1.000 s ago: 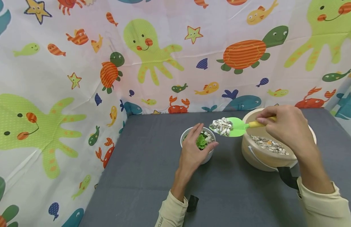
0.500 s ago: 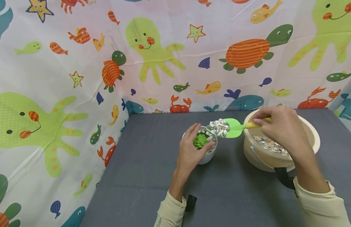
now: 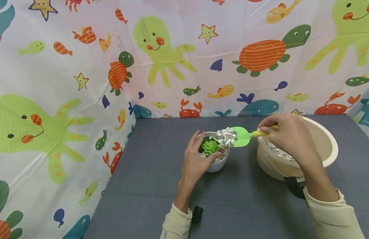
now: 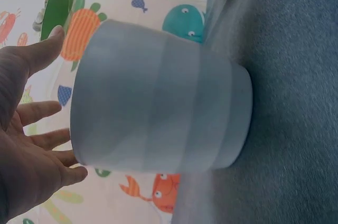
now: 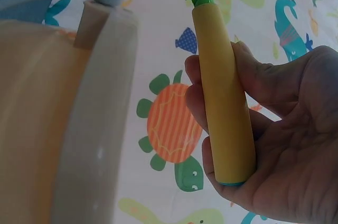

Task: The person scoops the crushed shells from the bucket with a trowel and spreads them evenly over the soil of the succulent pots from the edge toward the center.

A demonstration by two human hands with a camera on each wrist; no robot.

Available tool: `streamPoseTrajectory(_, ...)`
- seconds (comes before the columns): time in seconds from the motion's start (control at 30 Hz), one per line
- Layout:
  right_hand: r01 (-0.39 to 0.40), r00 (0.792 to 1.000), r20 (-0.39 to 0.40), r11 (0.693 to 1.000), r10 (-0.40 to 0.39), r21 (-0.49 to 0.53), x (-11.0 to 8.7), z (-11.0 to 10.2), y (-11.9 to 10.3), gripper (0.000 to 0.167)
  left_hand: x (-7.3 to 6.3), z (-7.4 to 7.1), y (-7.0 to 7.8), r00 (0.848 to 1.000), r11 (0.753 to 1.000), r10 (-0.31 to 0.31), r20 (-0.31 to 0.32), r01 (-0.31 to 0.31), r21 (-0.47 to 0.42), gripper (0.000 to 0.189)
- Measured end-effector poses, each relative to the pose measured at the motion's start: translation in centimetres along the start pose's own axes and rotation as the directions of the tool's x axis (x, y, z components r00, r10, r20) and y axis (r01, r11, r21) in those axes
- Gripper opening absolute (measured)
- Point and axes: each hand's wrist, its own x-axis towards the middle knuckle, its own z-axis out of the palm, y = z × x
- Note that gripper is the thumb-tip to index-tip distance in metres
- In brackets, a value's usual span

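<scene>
Fingers of the right hand (image 3: 290,139) clamp a green-bladed, yellow-handled shovel (image 3: 243,136); the left hand (image 3: 197,159) spreads its own beside a round white pot (image 3: 216,166). Best tip slowly (pale pebbles (image 3: 227,136) overhang its rim), sparing the green succulent (image 3: 210,147).

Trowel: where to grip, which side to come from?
Probably the yellow handle, from the bucket side, where the right hand holds it: straight, round, pointing away from the pot, while the green blade carries loose pebbles.
</scene>
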Motion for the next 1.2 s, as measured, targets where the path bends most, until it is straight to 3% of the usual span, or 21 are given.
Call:
streamPoseTrajectory(0.2,0.008,0.999,0.036,1.0,-0.008,0.005,0.3,0.9,-0.4,0.012,-0.3,-0.5,-1.2,0.998,0.999,-0.034,0.053,0.032,0.026,0.097)
streamPoseTrajectory(0.43,0.034,0.998,0.06,0.999,-0.033,-0.018,0.7,2.2,-1.1,0.011,-0.5,-0.9,-2.5,0.994,1.0,-0.013,0.111,0.013,0.003,0.115)
streamPoseTrajectory(0.67,0.036,0.993,0.113,0.998,-0.031,-0.044,1.2,3.5,-2.2,0.009,-0.4,-0.9,-3.5,0.988,0.993,-0.088,0.128,0.098,-0.073,0.13)
streamPoseTrajectory(0.9,0.058,0.99,0.131,0.996,-0.049,-0.063,1.4,4.8,-3.0,0.009,-0.2,-0.6,-4.0,0.984,0.985,-0.112,0.139,0.128,-0.115,0.135)
streamPoseTrajectory(1.2,0.157,0.982,0.124,0.979,-0.141,-0.134,1.5,6.0,-4.7,0.009,-0.3,-0.6,-4.1,0.978,0.978,-0.149,0.146,0.168,-0.127,0.13)
